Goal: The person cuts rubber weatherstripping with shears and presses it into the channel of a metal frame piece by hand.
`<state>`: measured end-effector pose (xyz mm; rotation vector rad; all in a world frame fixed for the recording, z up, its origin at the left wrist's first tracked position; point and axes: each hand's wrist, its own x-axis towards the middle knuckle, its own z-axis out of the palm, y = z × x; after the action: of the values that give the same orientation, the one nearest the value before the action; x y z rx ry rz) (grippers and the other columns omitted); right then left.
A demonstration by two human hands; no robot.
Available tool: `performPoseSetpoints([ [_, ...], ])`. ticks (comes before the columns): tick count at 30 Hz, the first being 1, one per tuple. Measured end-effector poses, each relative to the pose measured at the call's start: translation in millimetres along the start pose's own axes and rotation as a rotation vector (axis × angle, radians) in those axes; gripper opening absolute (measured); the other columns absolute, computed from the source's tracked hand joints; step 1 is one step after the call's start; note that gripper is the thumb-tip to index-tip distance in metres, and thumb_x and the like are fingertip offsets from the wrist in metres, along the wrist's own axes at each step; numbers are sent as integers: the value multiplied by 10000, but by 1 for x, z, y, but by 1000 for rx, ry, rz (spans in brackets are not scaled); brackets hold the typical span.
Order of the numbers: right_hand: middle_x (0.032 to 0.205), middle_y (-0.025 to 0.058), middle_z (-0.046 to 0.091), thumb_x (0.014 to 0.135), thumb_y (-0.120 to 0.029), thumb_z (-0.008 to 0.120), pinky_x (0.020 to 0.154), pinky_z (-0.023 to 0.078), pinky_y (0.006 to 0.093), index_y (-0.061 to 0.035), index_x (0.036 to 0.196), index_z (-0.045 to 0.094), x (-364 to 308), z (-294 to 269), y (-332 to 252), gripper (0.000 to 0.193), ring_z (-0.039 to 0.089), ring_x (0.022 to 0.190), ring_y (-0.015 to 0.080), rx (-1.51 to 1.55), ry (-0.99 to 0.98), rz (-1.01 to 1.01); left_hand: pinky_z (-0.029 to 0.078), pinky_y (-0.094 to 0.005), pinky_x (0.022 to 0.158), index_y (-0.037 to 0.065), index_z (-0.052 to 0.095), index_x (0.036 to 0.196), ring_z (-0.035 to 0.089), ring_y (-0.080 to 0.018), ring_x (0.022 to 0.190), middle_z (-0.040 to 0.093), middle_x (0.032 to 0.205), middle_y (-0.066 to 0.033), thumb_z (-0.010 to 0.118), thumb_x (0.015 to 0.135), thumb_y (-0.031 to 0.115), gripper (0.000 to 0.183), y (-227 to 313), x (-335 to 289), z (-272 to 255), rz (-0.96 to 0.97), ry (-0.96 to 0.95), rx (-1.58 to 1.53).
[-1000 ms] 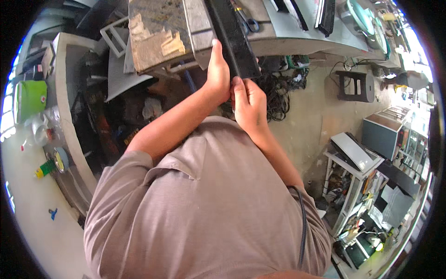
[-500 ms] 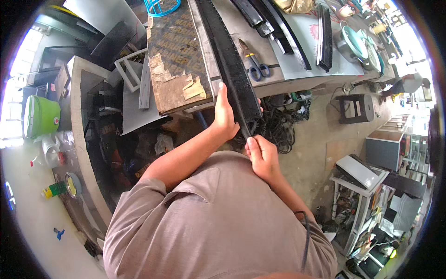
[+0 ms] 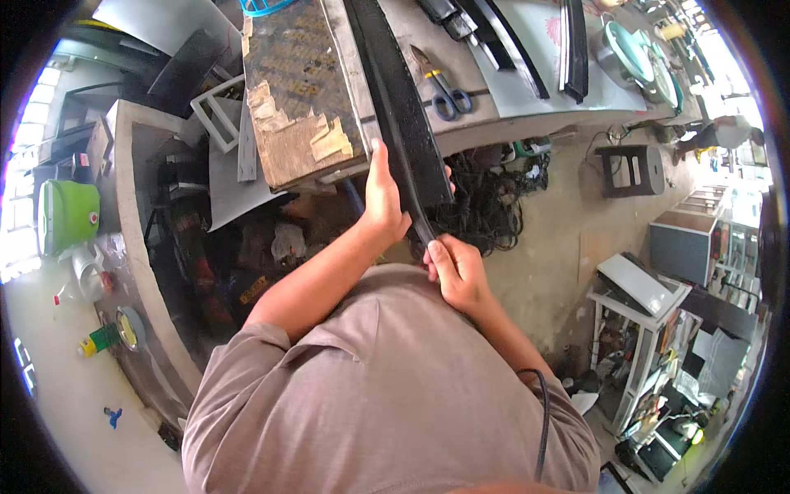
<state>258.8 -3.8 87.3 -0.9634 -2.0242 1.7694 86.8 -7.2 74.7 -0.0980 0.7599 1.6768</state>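
A long black profile reaches from the workbench out over its near edge toward my body. My left hand is wrapped around it near its close end, thumb along the left side and fingertips showing at the right edge. From that end a narrow black strip extends toward me. My right hand is closed on this strip, pinching it between thumb and fingers just in front of my shirt. Scissors with dark blue handles lie on the bench, right of the profile.
Worn plywood with torn edges covers the bench's left side. More black profiles lie at the far right beside a pot with a pale green lid. Tangled black strips hang below the bench edge. A dark stool stands right.
The view has shifted a little, so the bench and its things sit slightly further left and up. Both hands keep their grips on the profile and the strip.
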Motion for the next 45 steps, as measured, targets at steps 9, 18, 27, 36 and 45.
performPoseSetpoints([
  [9,722,40,624,1047,-224,470,565,436,280,10,875,612,10,23,6,323,533,606,108,39,127,113,567,-456,763,7,567,1137,666,-344,825,661,954,-209,261,928,758,838,-24,-8,-4,-44,37,12],
  [18,690,75,606,1030,-259,489,591,446,314,28,841,599,-11,16,6,360,567,627,157,19,2,36,562,-466,778,16,567,1141,671,-351,812,663,940,-222,247,957,715,790,-9,-11,1,-7,-19,-36],
  [27,710,70,595,1037,-300,483,648,455,302,26,825,589,5,20,5,403,539,675,127,47,47,14,568,-457,752,24,552,1163,666,-348,813,663,949,-213,247,953,722,790,-18,-8,-5,-96,0,-12],
  [36,662,3,540,1051,-246,427,566,414,278,1,777,545,5,24,15,387,500,605,88,11,162,54,562,-486,831,7,540,1189,670,-386,877,654,994,-247,255,970,687,769,-16,-10,11,-28,-40,-56],
  [45,588,94,527,1010,-222,511,532,415,340,-2,743,559,-6,18,-4,350,506,523,175,-70,181,-45,559,-484,822,18,538,1181,661,-359,887,649,986,-230,251,972,690,760,-25,-1,-6,31,-73,-58],
])
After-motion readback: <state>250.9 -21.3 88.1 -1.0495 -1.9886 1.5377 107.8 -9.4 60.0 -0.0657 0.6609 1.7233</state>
